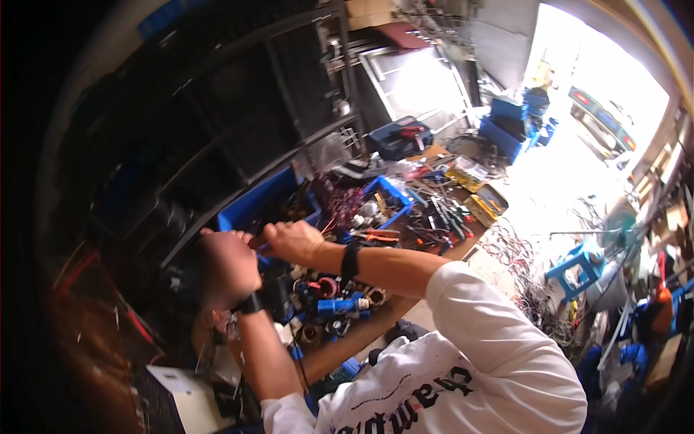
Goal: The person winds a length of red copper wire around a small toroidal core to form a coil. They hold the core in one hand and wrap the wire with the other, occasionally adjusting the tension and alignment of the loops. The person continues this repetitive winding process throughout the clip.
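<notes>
My left hand [235, 264] is raised at the left of the workbench, mostly blurred, with a black band on its wrist; what it holds cannot be made out. My right hand [289, 239] is just to its right, fingers curled on something small and dark, hard to make out. Behind both hands is a blue plastic bin [242, 202]. Below them lie assorted motors and fittings, including a blue cylindrical part [334, 307], on the wooden workbench [387, 304]. Orange-handled pliers [379, 235] lie right of my right hand.
A dark metal rack [238, 94] stands behind the bench. A smaller blue bin [401, 202], hand tools and a yellow case [484, 206] lie rightward. Tangled cables [513, 275] and a blue stool [578, 267] are on the floor at right, near a bright doorway [600, 94].
</notes>
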The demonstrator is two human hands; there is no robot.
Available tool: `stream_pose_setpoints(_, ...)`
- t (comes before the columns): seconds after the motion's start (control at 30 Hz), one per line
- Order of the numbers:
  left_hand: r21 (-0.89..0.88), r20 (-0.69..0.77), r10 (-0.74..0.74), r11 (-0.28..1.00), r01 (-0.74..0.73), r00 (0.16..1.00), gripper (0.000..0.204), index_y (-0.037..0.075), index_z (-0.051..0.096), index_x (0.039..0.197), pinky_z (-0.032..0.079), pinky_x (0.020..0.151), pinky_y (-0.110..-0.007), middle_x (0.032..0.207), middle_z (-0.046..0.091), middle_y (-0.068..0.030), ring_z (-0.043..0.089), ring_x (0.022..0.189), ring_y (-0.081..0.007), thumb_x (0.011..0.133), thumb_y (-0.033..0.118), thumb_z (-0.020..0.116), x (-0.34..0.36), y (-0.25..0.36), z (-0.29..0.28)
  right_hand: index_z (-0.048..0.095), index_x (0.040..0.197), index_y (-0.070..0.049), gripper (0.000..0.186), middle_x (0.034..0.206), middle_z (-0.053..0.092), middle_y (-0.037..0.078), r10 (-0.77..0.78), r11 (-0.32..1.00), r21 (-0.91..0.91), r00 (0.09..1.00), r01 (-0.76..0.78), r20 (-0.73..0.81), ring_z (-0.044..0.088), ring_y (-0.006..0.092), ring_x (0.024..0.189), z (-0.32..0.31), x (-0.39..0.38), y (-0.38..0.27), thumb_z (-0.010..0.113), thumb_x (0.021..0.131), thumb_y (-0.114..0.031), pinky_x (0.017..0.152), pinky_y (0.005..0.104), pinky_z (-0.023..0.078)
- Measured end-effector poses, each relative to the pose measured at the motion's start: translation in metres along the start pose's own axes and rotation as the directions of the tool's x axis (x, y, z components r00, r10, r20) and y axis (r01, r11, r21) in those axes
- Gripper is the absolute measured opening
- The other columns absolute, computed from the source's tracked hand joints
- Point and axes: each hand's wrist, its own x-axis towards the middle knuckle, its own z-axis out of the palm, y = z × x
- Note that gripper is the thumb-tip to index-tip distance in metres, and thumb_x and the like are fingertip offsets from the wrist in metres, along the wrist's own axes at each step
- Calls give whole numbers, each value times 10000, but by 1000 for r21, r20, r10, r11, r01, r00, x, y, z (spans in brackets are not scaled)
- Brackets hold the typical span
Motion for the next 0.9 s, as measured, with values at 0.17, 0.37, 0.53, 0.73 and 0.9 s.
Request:
stream_pose_setpoints(0.17,-32,109,-49,998,53,993,568,150,239,621,225,500,-264,558,183,26,178,493,-114,967,538,468,-1,-2,5,524,958,-18,347,778,666,144,27,998,60,999,-29,32,687,316,719,-9,-3,5,582,890,-353,602,407,547)
stream_pose_setpoints(0.37,-88,210,-94,989,115,973,569,155,257,596,218,490,-258,543,173,30,173,480,-101,956,525,497,3,-5,-4,520,941,-22,357,783,677,155,51,992,110,995,-61,90,686,333,722,-17,-7,3,583,893,-371,597,425,547)
stream_pose_setpoints(0.53,-87,314,-128,983,162,941,571,166,256,583,204,475,-249,540,182,45,161,469,-83,945,515,528,6,-6,-7,517,927,-33,396,741,670,166,91,979,174,991,-107,98,676,354,693,-24,-12,5,597,887,-419,587,441,543)
stream_pose_setpoints(0.73,-167,208,-116,974,152,971,475,163,377,663,324,513,-253,567,288,56,289,498,-85,918,508,580,16,-12,-10,493,948,-44,404,778,660,197,130,959,244,988,-146,80,647,408,734,-11,-6,9,615,880,-423,622,481,519)
stream_pose_setpoints(0.9,173,282,45,980,-96,958,387,52,566,1131,467,955,-366,1038,646,-57,624,1005,-206,925,371,636,-7,-6,19,566,919,-24,346,738,653,161,434,724,651,883,-226,-176,635,297,662,-16,15,32,668,872,-352,633,405,500)
